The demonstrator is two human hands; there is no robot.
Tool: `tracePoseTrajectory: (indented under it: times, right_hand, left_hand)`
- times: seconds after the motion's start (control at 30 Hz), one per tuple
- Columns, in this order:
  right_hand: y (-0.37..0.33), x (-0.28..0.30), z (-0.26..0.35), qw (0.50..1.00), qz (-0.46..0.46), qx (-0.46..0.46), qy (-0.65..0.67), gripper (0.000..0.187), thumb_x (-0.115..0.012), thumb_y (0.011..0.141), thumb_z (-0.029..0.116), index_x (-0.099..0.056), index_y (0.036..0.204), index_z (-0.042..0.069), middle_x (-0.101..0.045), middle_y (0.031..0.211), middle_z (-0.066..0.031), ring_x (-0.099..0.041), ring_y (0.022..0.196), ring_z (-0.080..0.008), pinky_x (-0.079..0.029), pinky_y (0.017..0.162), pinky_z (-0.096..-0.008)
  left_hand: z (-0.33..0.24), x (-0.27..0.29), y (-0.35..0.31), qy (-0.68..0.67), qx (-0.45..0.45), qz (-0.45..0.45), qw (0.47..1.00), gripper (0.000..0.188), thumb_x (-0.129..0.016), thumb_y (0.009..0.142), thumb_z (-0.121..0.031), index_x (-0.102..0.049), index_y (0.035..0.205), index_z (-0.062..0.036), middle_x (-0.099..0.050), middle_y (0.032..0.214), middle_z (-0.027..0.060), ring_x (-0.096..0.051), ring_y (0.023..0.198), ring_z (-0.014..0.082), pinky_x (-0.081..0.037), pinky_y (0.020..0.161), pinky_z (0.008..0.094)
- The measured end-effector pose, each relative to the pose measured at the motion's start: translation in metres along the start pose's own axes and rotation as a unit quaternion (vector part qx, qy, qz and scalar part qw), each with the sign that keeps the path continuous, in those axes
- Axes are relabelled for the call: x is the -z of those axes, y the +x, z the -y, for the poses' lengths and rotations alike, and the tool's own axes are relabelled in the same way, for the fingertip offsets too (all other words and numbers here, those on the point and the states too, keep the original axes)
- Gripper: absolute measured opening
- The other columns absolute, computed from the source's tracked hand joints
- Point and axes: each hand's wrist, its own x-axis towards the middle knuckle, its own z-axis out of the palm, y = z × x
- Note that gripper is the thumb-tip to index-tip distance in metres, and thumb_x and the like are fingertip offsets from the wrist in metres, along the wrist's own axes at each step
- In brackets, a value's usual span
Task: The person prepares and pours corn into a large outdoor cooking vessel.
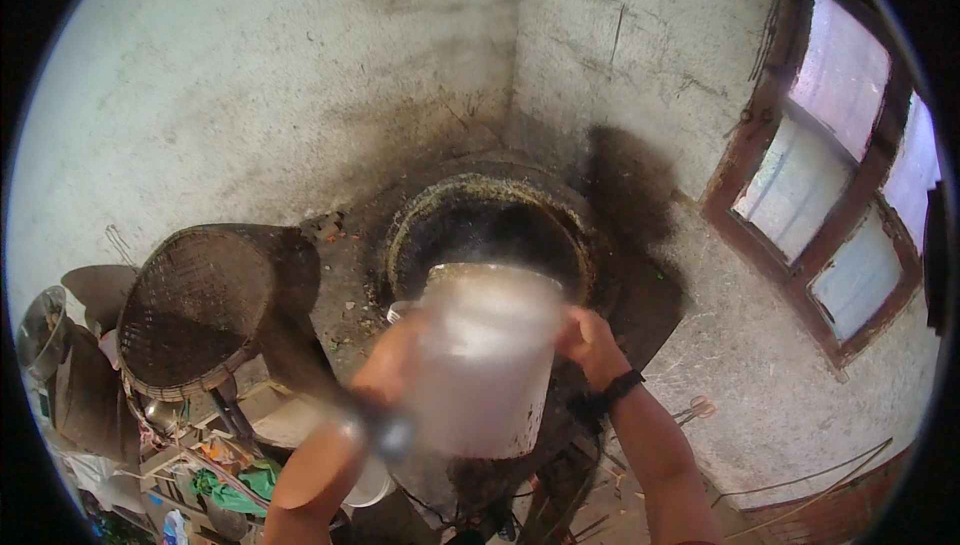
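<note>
A whitish bucket [488, 395] is held between my two hands, its rim end toward the big round dark pot [500, 235] set into the soot-stained stove. The bucket seems tilted over the pot's near edge. My left hand [395, 345] is closed on the bucket's left side, partly smeared by a blur. On the right side, my right hand [588, 340] grips near the rim, fingers bent around it. A dark band [605, 395] circles my right wrist. What the bucket contains is hidden, and haze blurs its middle.
A large woven basket [195, 310] stands left of the stove, near a metal pan [42, 330]. Green cloth or plastic [240, 485] lies among clutter at lower left. Below my left forearm sits a white container [370, 485]. Walls meet behind the stove; a brown-framed window [830, 165] is at right.
</note>
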Motion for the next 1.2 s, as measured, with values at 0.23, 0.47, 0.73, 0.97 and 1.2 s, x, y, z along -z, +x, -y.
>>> tracePoseTrajectory:
  times: [0.23,0.47,0.73,0.97,1.2]
  right_hand:
    - [0.036,0.013,0.001,0.988,-0.033,-0.064,0.137,0.033,-0.063,0.083,0.027,-0.046,0.085,-0.002,-0.05,0.079,-0.0151,-0.054,0.069,-0.0264,-0.055,0.065,-0.042]
    - [0.037,0.029,0.008,0.991,0.069,-0.028,0.108,0.025,-0.062,0.083,0.021,-0.049,0.091,0.001,-0.052,0.084,-0.0146,-0.056,0.079,-0.028,-0.054,0.078,-0.041]
    - [-0.019,-0.008,0.025,0.975,0.138,0.067,-0.162,0.043,-0.063,0.085,0.017,-0.052,0.124,0.003,-0.059,0.111,-0.0124,-0.058,0.1,-0.0242,-0.048,0.088,-0.0379]
    - [-0.003,-0.037,0.013,0.838,0.228,0.294,-0.399,0.042,-0.07,0.079,0.013,-0.06,0.116,-0.001,-0.062,0.115,-0.0158,-0.059,0.107,-0.0262,-0.045,0.09,-0.0345]
    - [-0.021,-0.077,0.018,0.663,0.255,0.437,-0.552,0.027,-0.073,0.076,0.013,-0.067,0.099,-0.001,-0.067,0.096,-0.0164,-0.065,0.091,-0.0275,-0.049,0.082,-0.0348]
  left_hand:
    - [-0.025,-0.028,0.0,-0.04,0.08,-0.04,0.995,0.036,-0.054,0.091,-0.027,-0.054,0.124,-0.0133,-0.048,0.126,0.0025,-0.043,0.12,0.0181,-0.038,0.098,0.0427]
    - [0.014,0.024,0.046,0.115,-0.094,0.033,0.988,0.049,-0.073,0.078,-0.015,-0.053,0.122,-0.0078,-0.055,0.12,0.0082,-0.051,0.115,0.0222,-0.041,0.101,0.0381]
    - [-0.018,0.01,0.04,-0.031,0.056,0.09,0.994,0.043,-0.065,0.085,-0.019,-0.05,0.124,-0.0115,-0.048,0.128,0.0075,-0.049,0.117,0.0231,-0.042,0.099,0.047]
    - [-0.035,0.003,0.043,-0.088,0.146,0.041,0.984,0.048,-0.061,0.087,-0.016,-0.043,0.131,-0.014,-0.044,0.134,0.0055,-0.048,0.119,0.023,-0.044,0.095,0.0507]
    - [-0.038,-0.011,0.033,0.246,0.015,0.05,0.968,0.076,-0.068,0.08,-0.028,-0.03,0.143,-0.0077,-0.034,0.145,0.0148,-0.038,0.13,0.0302,-0.034,0.104,0.0482]
